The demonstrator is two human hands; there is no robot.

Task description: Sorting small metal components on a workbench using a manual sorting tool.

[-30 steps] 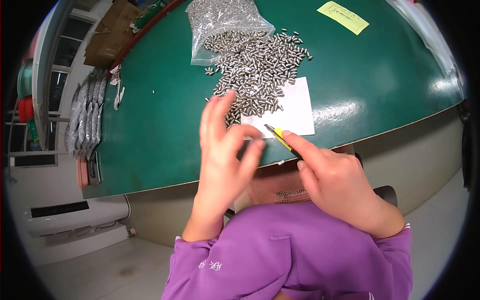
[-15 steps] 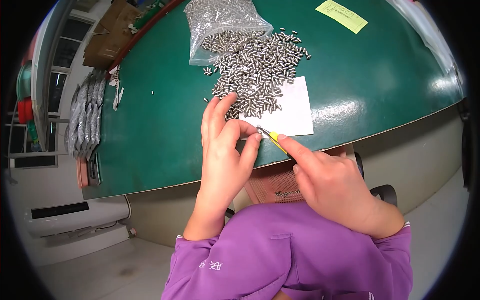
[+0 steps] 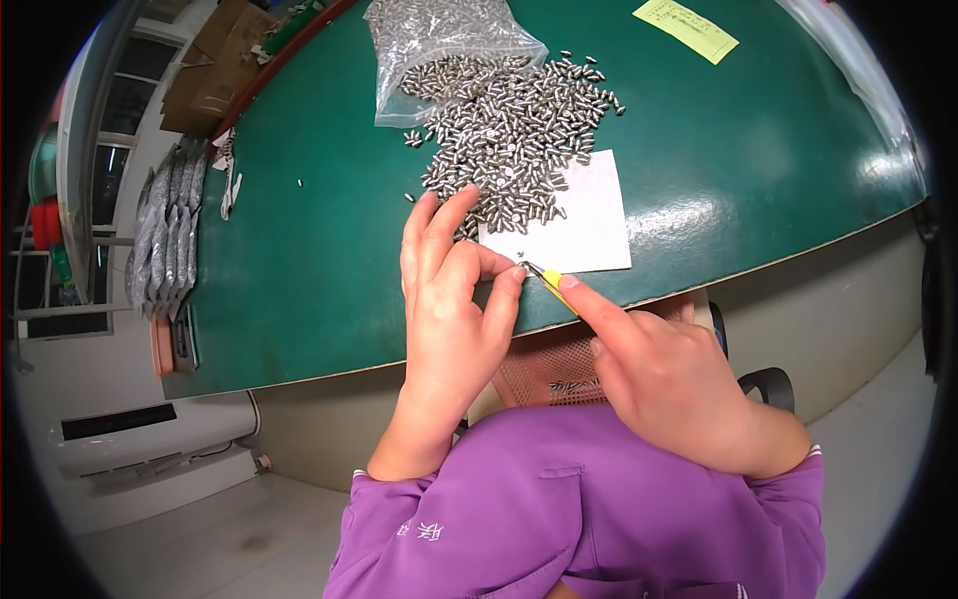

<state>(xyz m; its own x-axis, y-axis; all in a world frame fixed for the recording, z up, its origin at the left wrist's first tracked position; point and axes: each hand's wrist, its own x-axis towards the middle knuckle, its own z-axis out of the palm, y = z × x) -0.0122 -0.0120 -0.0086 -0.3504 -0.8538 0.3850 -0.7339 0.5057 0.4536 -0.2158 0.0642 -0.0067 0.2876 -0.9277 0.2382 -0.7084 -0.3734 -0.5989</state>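
My left hand [image 3: 446,290] is closed in a pinch over the near edge of a white sheet [image 3: 596,215]. Between its thumb and index fingertip sits a small silver metal piece, mostly hidden by the fingers. My right hand [image 3: 664,369] grips dark-tipped tweezers with a yellow grip [image 3: 554,280], index finger stretched along them. The tweezer tips meet the left fingertips at the piece. A tiny dark bit [image 3: 520,254] shows just beyond the tips. Past my left fingers lies a heap of small bullet-shaped metal pieces [image 3: 519,140], partly covering the sheet.
A clear plastic bag [image 3: 439,30] spills the metal pieces onto the green table [image 3: 309,270]. A yellow slip [image 3: 689,28] lies at the far right. Several filled grey packets [image 3: 172,235] stand at the left edge. Below the table edge is a pink mesh basket [image 3: 549,364] holding metal pieces.
The tweezer tips have shifted slightly nearer and right, along with the left fingertips. The small piece at the tips now shows less. Both hands keep their grips.
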